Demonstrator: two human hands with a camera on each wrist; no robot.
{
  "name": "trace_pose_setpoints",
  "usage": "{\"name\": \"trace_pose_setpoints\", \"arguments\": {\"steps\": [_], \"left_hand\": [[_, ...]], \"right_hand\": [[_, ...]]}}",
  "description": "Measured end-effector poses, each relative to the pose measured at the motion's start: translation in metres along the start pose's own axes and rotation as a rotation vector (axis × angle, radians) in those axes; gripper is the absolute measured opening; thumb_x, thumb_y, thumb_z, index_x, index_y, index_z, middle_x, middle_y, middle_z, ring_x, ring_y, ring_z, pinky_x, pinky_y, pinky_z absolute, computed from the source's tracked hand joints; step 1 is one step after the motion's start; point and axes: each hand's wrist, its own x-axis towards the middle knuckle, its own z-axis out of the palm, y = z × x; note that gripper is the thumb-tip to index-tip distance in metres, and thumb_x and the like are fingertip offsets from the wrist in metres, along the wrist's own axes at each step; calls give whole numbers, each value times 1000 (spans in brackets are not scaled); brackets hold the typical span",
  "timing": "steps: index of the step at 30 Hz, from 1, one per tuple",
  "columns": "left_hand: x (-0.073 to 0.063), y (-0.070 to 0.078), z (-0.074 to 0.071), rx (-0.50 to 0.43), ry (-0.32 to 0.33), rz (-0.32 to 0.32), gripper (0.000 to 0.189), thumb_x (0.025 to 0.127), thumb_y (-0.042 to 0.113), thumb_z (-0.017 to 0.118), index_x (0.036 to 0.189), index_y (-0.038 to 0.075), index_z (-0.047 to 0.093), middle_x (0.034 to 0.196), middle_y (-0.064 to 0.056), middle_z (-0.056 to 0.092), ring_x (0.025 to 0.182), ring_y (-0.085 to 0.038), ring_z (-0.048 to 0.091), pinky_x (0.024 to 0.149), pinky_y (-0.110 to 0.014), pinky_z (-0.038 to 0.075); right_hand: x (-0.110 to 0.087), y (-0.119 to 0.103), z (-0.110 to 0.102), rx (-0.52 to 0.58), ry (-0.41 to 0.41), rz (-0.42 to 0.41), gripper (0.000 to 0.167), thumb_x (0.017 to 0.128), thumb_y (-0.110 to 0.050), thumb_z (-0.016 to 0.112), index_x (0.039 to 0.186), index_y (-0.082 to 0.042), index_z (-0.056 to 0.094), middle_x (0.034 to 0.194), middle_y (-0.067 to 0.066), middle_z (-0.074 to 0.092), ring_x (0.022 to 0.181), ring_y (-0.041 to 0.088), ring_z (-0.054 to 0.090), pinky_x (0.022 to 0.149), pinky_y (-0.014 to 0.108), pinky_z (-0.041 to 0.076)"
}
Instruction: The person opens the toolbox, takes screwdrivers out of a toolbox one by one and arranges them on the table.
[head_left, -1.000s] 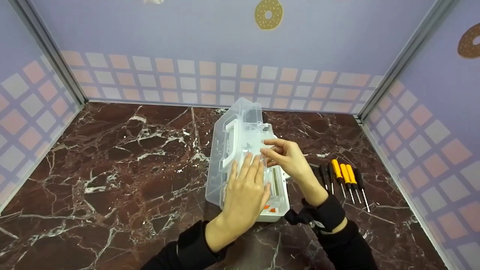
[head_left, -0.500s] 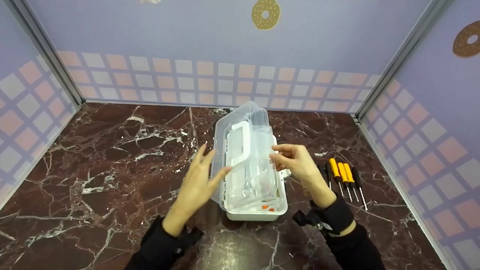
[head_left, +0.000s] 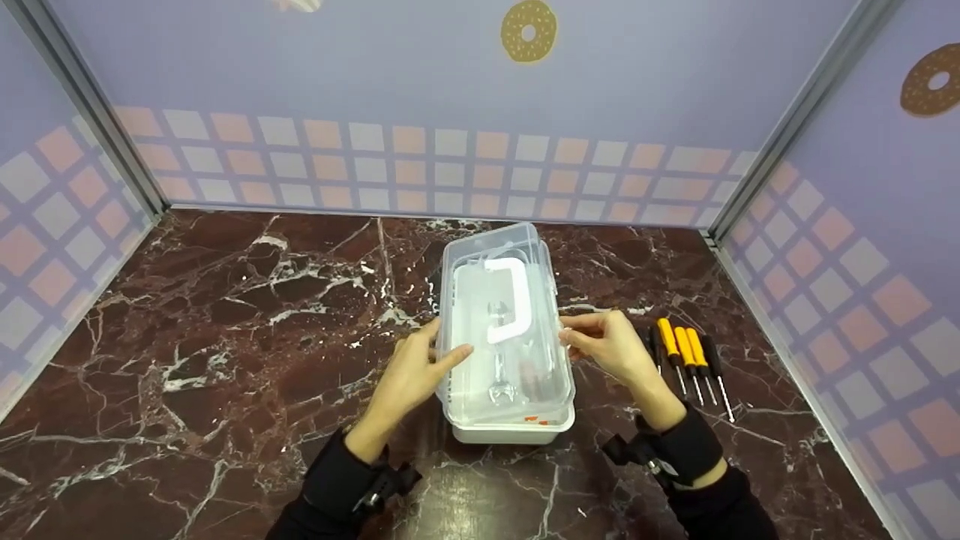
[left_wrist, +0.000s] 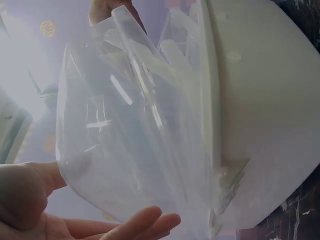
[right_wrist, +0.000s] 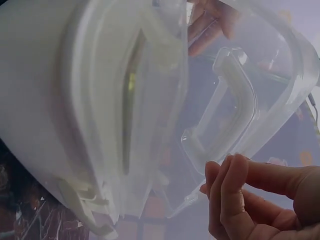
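A toolbox with a white base [head_left: 510,435] stands on the table. Its clear lid [head_left: 472,360], fitted with a white handle [head_left: 520,300], is tilted low over the base, with a gap showing in the right wrist view. At the lid's right edge, my right hand [head_left: 619,352] pinches the rim between thumb and curled fingers. My left hand [head_left: 409,375] lies against the left side, thumb over the top and fingers fairly straight along the lid. Through the plastic shows a metal wrench [head_left: 501,390]. Something orange-red [head_left: 531,419] is inside near the front.
Right of the toolbox lies a row of several screwdrivers, some with yellow handles [head_left: 667,337] and some black [head_left: 712,356]. Patterned panels [head_left: 480,165] enclose the dark marbled table [head_left: 262,360] at the back and sides. A white latch [right_wrist: 85,210] hangs from the base's side.
The lid has swung from leaning left down to the right over the base. My left hand left the lid's top, moved left, then came against its left side. My right hand moved down with the rim.
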Motion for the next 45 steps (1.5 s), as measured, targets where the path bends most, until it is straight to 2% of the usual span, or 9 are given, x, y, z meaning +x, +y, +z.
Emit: {"name": "trace_pose_setpoints", "arguments": {"steps": [10, 13, 18, 22, 28, 35, 39, 42, 45], "left_hand": [[0, 6, 21, 193, 121, 117, 57, 81, 28, 62, 124, -6, 44, 99, -22, 61, 78, -28, 64, 69, -31, 51], [0, 7, 25, 250, 150, 131, 59, 80, 28, 63, 123, -8, 45, 97, -23, 62, 73, -29, 64, 65, -32, 52], [0, 9, 30, 333, 175, 113, 64, 78, 32, 65, 120, -12, 45, 101, -28, 58, 72, -33, 63, 65, -34, 52], [-1, 10, 32, 373, 184, 91, 67, 77, 33, 66, 120, -13, 44, 107, -29, 56, 78, -35, 62, 70, -36, 51], [-2, 10, 34, 403, 181, 85, 69, 77, 35, 65, 121, -13, 44, 111, -29, 53, 73, -35, 62, 66, -35, 52], [-2, 8, 34, 422, 203, 97, 68, 77, 36, 65, 120, -12, 46, 111, -28, 54, 78, -37, 62, 67, -37, 51], [-2, 6, 34, 420, 211, 103, 68, 76, 37, 66, 120, -12, 46, 110, -28, 54, 80, -37, 61, 68, -37, 51], [-2, 5, 34, 420, 206, 102, 68, 77, 38, 65, 120, -12, 47, 108, -28, 55, 77, -37, 62, 65, -37, 51], [-2, 5, 35, 423, 203, 98, 68, 77, 38, 65, 120, -11, 47, 107, -28, 56, 76, -37, 62, 65, -37, 51]], "right_hand": [[-9, 15, 6, -346, 148, 9, 17, 79, -2, 60, 93, 2, 69, 67, 10, 66, 53, 23, 61, 45, 21, 46], [-9, 19, 9, -416, 159, 6, 17, 79, -4, 60, 92, -1, 70, 69, 8, 66, 52, 18, 60, 46, 21, 46], [-9, 26, 11, -517, 152, -6, 15, 76, -4, 60, 85, -6, 72, 65, 2, 64, 51, 10, 52, 48, 23, 42], [-8, 29, 13, -560, 136, -27, 14, 74, -1, 60, 78, -8, 72, 60, -1, 60, 53, 12, 47, 50, 25, 39], [-8, 30, 15, -594, 117, -68, 15, 72, 3, 59, 65, -8, 67, 55, 0, 56, 48, 12, 44, 46, 26, 36], [-7, 30, 15, -570, 91, -87, 15, 72, 3, 57, 66, -7, 67, 54, -3, 54, 49, 10, 44, 45, 24, 37], [-8, 34, 8, -362, 43, -14, 13, 79, 2, 56, 86, 4, 68, 68, 10, 64, 56, 19, 60, 51, 30, 51], [-6, 43, 1, -196, 109, 59, 18, 83, -1, 57, 95, 10, 63, 76, 20, 64, 59, 28, 63, 52, 35, 52], [-1, 54, -3, -130, 236, 109, 21, 86, -7, 56, 98, 10, 62, 78, 20, 64, 59, 25, 63, 51, 32, 52]]}}
